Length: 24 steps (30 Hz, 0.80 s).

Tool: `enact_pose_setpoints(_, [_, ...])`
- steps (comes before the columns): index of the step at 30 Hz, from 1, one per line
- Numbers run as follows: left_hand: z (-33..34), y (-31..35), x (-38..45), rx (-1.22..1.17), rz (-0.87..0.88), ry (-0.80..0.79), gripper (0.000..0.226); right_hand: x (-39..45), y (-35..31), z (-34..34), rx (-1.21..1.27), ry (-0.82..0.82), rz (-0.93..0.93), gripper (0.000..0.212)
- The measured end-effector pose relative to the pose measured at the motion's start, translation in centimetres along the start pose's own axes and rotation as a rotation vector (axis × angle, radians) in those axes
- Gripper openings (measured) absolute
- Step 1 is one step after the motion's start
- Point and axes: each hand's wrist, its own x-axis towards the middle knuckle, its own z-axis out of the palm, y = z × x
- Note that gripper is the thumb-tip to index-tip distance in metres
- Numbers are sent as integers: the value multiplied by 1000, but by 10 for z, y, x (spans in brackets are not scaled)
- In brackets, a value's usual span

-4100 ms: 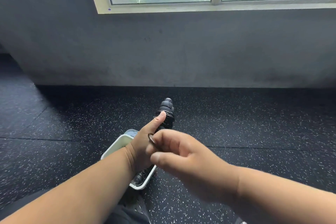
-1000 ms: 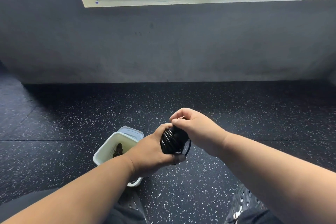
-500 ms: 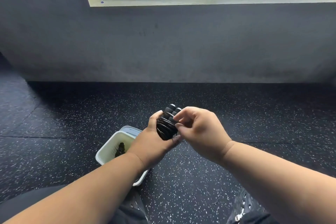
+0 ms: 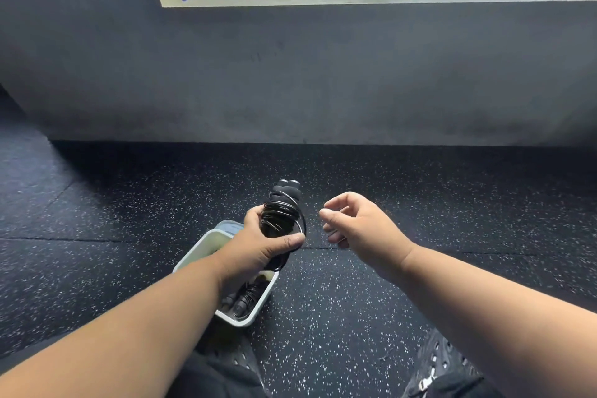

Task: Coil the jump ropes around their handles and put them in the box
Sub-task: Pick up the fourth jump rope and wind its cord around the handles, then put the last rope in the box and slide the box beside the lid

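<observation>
My left hand grips a black jump rope whose thin cord is coiled around its two handles, the handle ends pointing up and away. One loop of cord hangs loose on the right side of the bundle. My right hand hovers just to the right of it, fingers loosely curled, holding nothing. Below my left hand sits a white box on the floor, with another coiled black jump rope lying inside it.
The floor is dark speckled rubber matting. A grey wall with a window rises a short way ahead. My legs in dark clothing lie at the bottom edge on both sides of the box.
My right hand has let go of the rope bundle and drawn away to the right. My left hand still holds the coiled rope, now directly above the box.
</observation>
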Motion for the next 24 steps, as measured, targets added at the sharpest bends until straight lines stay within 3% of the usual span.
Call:
enact_pose_setpoints(8, [-42,-30,31,118,-243,124,80,15,32,10,29,-107,164,8])
enact_pose_setpoints(14, [-75,-57,52,283,-423,255,104,22,69,18,-58,-166,262,4])
enact_pose_setpoints(17, [-88,-71,60,376,-490,368,97,24,84,22,-102,-181,294,4])
enact_pose_setpoints(24, [-112,-97,76,493,-615,479,109,35,107,22,-106,-191,347,5])
